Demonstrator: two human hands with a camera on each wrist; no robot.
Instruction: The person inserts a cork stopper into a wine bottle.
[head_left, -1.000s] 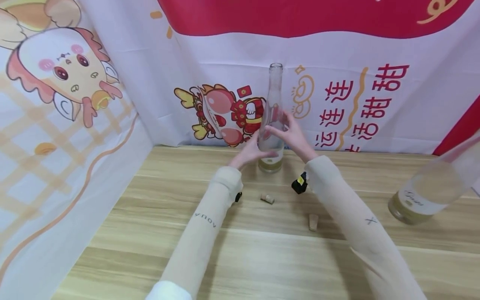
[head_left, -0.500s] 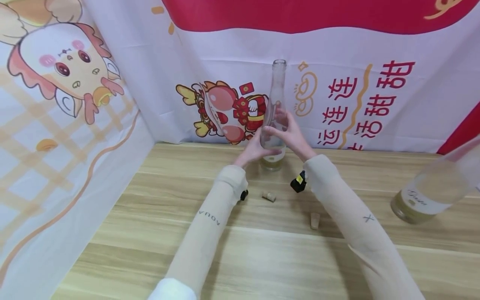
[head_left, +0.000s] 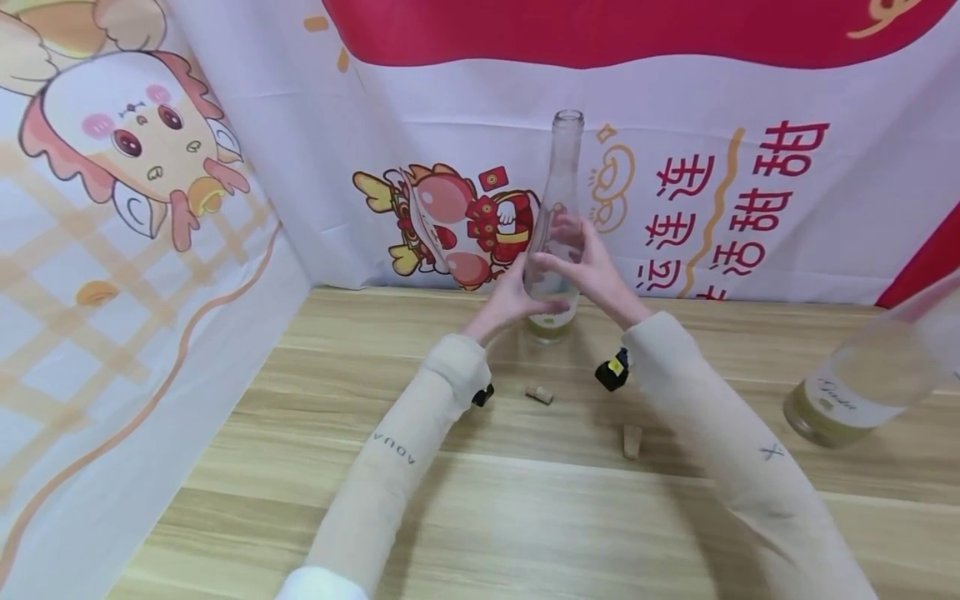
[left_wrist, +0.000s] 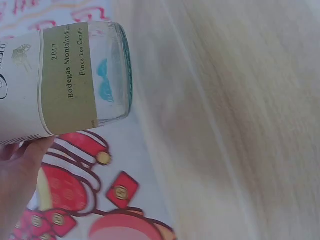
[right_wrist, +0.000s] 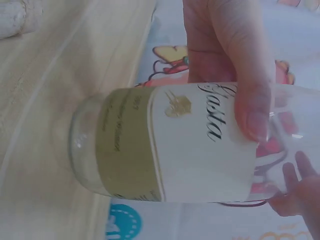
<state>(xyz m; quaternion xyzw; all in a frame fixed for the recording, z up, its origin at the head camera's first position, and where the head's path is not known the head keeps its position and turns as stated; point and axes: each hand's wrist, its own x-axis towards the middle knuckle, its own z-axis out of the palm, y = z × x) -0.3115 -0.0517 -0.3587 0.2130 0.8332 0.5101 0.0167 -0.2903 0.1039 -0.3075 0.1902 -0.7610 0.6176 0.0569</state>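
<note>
A clear glass wine bottle (head_left: 561,179) with an open mouth stands near the table's back edge, its neck leaning a little right in the head view. My left hand (head_left: 510,300) holds its lower body from the left, thumb across the label (right_wrist: 200,145). From the right, my right hand (head_left: 596,271) grips it higher up, its fingers seen through the glass. The white and olive label also shows in the left wrist view, above the clear base (left_wrist: 112,72). Whether the base touches the table cannot be told.
On the wooden table (head_left: 480,525) lie a cork (head_left: 539,393) and a second, tapered cork (head_left: 632,442) near the right forearm. Another labelled bottle (head_left: 855,392) stands at the right. Printed cloth (head_left: 450,92) hangs behind and at the left.
The bottle has shifted slightly to the right, with its neck a little higher against the cloth. Both hands have moved along with it and keep their hold. The corks stay put.
</note>
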